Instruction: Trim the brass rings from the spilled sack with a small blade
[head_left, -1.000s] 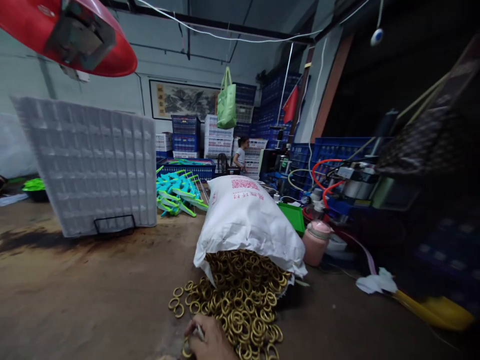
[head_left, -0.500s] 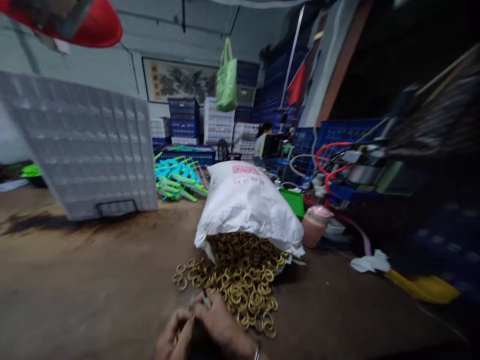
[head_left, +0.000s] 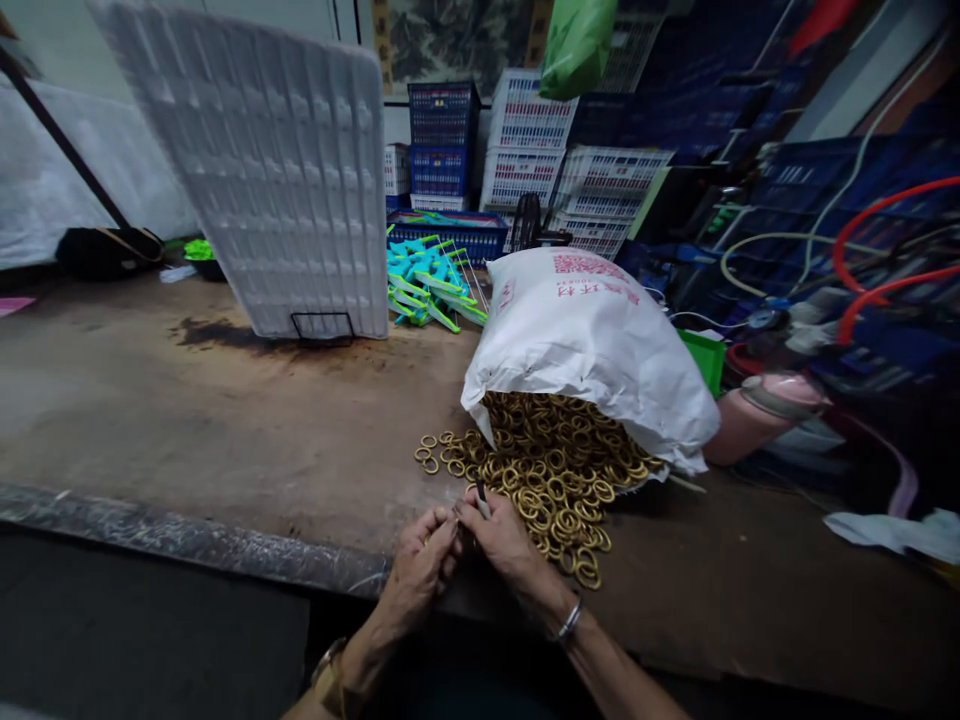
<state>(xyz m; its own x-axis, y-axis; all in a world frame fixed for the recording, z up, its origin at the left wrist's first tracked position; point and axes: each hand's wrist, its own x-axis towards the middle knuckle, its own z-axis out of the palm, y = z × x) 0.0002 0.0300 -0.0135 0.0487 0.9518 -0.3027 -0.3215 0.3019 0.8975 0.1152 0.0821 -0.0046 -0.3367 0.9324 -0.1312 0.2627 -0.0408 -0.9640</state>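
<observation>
Both hands meet at the near edge of a worn brown workbench (head_left: 225,430). My left hand (head_left: 421,562) is closed, fingertips pinched against the right hand; what it holds is hidden. My right hand (head_left: 504,540) is closed round a thin dark rod (head_left: 481,497) that sticks up between its fingers. Just beyond the hands lies a heap of brass rings (head_left: 551,470) spilling from the open mouth of a white sack (head_left: 592,345) with red print. A few loose rings (head_left: 435,455) lie to the left of the heap.
A white moulded plastic tray (head_left: 277,170) leans upright at the back left. Teal and green plastic parts (head_left: 427,285) lie behind it. Stacked blue and white crates (head_left: 525,140) line the back. A pink container (head_left: 757,415), a green box (head_left: 705,360) and hoses (head_left: 877,250) crowd the right.
The view has tipped down and shifted left. My left hand has come up to join the right, and both now sit at the bench edge in front of the rings.
</observation>
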